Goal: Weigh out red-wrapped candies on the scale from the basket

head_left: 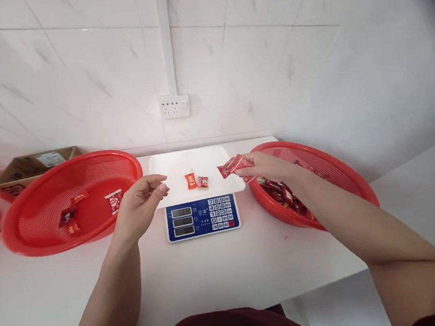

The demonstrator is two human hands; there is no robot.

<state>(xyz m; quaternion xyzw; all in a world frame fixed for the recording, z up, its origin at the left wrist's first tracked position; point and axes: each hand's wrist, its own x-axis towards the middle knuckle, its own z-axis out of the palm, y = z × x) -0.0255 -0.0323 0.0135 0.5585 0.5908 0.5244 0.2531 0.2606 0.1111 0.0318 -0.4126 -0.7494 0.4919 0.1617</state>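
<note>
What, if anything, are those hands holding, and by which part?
The right hand holds red packets by the ends nearest its palm; the left hand shows nothing held.

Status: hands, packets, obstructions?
Right hand gripping red plastic packets. Left hand, nothing visible held. Two small red packets on white rectangular tray. No obstruction visible.

Held packets (241, 161): coloured red
Tray (171, 166): finished in white
Scale panel (204, 232): coloured blue, dotted with white keys
Baskets (101, 215): coloured red
Wall tiles (108, 71): white, veined with grey

Head-worn view, forward and downward — scale (203, 218) near, wall (96, 67) beyond
</note>
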